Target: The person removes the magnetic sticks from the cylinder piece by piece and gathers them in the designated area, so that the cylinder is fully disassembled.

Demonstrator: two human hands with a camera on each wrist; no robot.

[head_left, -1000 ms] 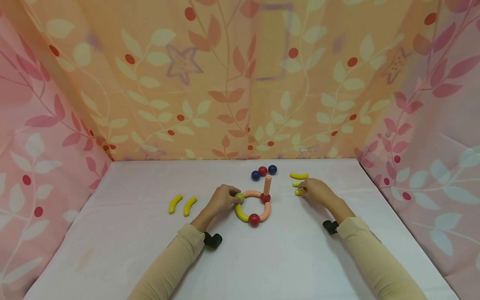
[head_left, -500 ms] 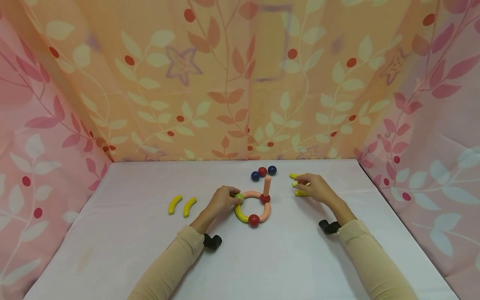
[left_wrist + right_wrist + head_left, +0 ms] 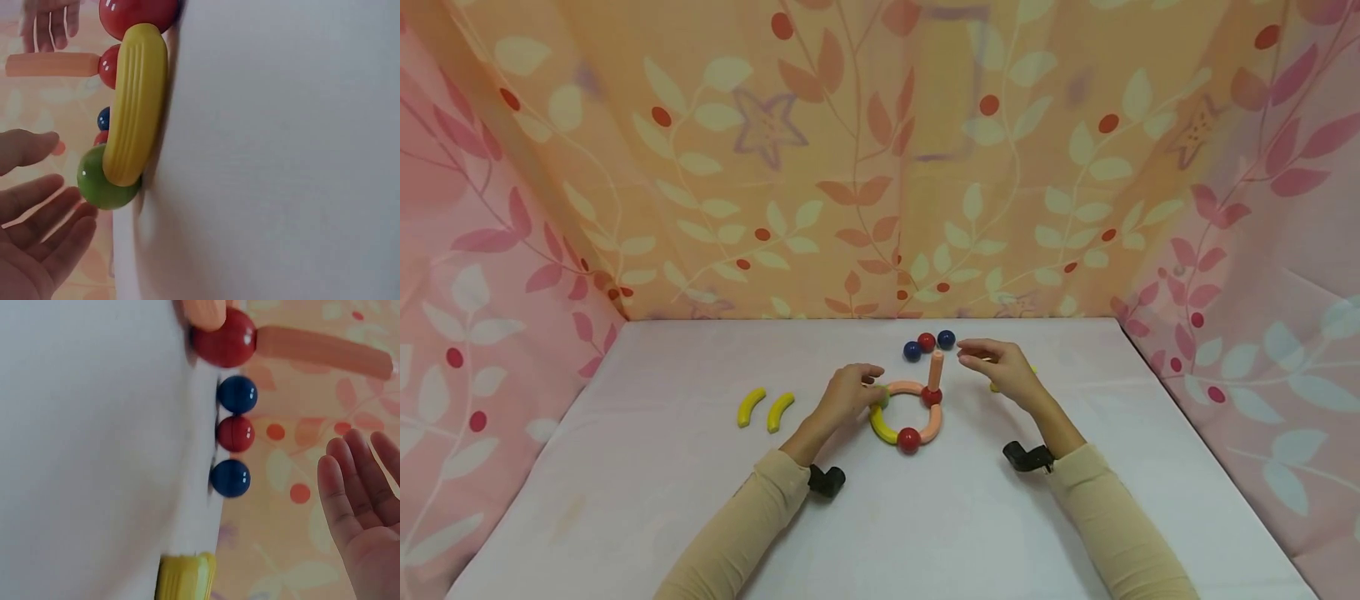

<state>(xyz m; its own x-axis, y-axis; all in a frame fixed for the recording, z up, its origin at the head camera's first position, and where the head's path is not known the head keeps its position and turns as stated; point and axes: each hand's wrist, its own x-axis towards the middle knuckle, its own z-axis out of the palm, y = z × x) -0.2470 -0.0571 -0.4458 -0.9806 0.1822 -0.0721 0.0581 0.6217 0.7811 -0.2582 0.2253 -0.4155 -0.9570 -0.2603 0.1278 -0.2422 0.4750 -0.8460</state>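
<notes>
Ring (image 3: pixel 932 427) seems closed: near red ball (image 3: pixel 909 440) at 6 o'clock, green ball (image 3: pixel 100 181) at 10, far red ball (image 3: pixel 932 397) at 2 with upright pink stick (image 3: pixel 936 372). Two yellow curves (image 3: pixel 751 407) at ring's 9 o'clock, not yet joined. Left hand (image 3: pixel 844 398) beside green ball: fingers apart, no pinch; contact, cannot tell. Right hand (image 3: pixel 1009 375) toward 2 o'clock: fingers spread, holds nothing. Farthest, toward 12, three balls (image 3: pixel 927 342) lie loose.

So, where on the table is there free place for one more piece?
Free table: between the two sleeves, in front of the ring; also left of the two curved yellow pieces. Crowded: behind the ring, where three balls sit, and under the right hand, which partly hides at least one more yellow piece.
</notes>
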